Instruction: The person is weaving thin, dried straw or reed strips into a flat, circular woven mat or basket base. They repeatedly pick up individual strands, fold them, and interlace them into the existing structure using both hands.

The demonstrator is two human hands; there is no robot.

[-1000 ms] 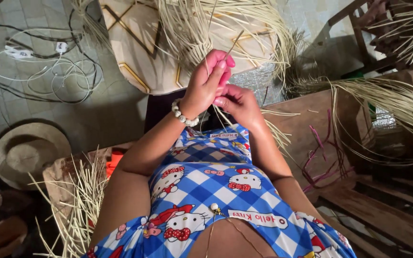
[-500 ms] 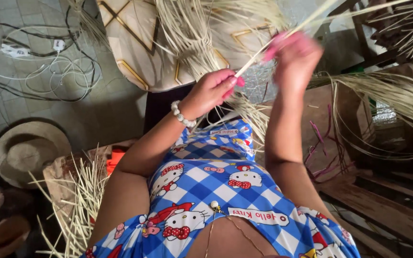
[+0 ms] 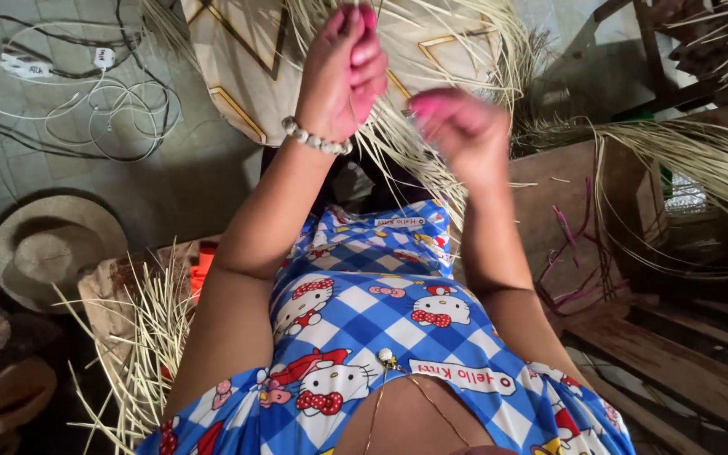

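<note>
Both hands up near top centre — left hand (image 3: 345,72) pinched shut on thin straw strands (image 3: 431,160), right hand (image 3: 463,135) blurred, can't tell its grip — straw spills over the patterned cushion (image 3: 250,80).

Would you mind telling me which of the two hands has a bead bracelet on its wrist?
The left hand, raised highest against the straw; a pale bead bracelet circles its wrist. The right hand, lower and blurred, has a bare wrist.
</note>
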